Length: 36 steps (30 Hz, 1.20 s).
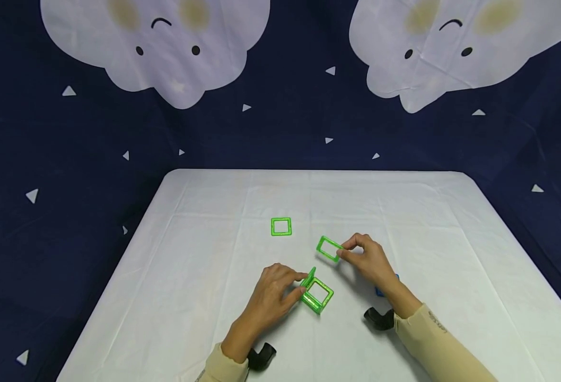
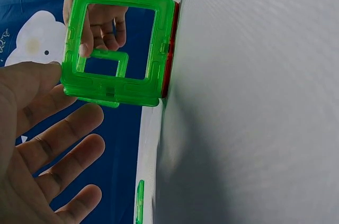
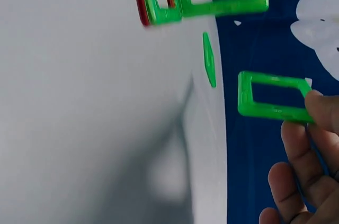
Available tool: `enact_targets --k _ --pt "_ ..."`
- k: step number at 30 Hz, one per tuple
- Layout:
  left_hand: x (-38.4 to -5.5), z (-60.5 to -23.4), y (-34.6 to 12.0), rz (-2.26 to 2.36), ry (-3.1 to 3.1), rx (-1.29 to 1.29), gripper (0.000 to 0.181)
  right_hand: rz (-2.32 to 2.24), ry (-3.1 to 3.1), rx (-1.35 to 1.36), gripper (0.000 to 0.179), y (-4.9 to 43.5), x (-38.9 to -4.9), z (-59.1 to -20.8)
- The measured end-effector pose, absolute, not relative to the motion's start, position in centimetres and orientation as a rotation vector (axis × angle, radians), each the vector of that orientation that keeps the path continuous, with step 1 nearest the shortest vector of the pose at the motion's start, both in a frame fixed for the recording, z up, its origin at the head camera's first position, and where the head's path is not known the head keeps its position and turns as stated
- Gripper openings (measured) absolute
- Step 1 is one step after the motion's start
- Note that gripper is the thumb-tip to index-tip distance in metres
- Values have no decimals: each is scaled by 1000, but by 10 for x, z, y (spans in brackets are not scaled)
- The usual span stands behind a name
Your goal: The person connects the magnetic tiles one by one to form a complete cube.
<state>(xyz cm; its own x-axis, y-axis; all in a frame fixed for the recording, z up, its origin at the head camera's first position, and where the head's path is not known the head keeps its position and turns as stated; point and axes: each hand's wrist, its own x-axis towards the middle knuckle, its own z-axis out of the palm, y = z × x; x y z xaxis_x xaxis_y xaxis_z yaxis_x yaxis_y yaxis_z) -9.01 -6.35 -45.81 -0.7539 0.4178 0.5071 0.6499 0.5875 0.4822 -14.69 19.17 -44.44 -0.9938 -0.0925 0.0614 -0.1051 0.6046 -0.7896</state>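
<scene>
My left hand (image 1: 273,289) pinches an upright green square magnetic tile (image 2: 116,89) at its edge between thumb and index finger, the other fingers spread. That tile stands along the edge of another green tile (image 1: 315,305) lying on the table; a red layer (image 2: 170,54) shows under it in the left wrist view. My right hand (image 1: 368,260) pinches a second green square frame tile (image 3: 275,113) by one end between thumb and fingers. It is held above the table, up and to the right of the joined tiles and apart from them.
A loose green square tile (image 1: 281,218) lies farther back on the white table (image 1: 204,239). A blue piece (image 1: 379,292) is mostly hidden under the right forearm. Black wrist mounts (image 1: 379,320) sit at both wrists. A dark blue cloud-print cloth (image 1: 280,127) hangs behind.
</scene>
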Motion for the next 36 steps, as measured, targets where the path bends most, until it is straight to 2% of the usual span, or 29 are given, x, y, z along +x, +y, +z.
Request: enact_targets --k 17,36 --pt "-91 -459 -62 -947 -2476 -853 22 1359 -2784 69 12 183 -105 -453" --pt "-90 -463 -61 -1359 -2609 -734 23 1280 -2728 139 15 177 -93 -462"
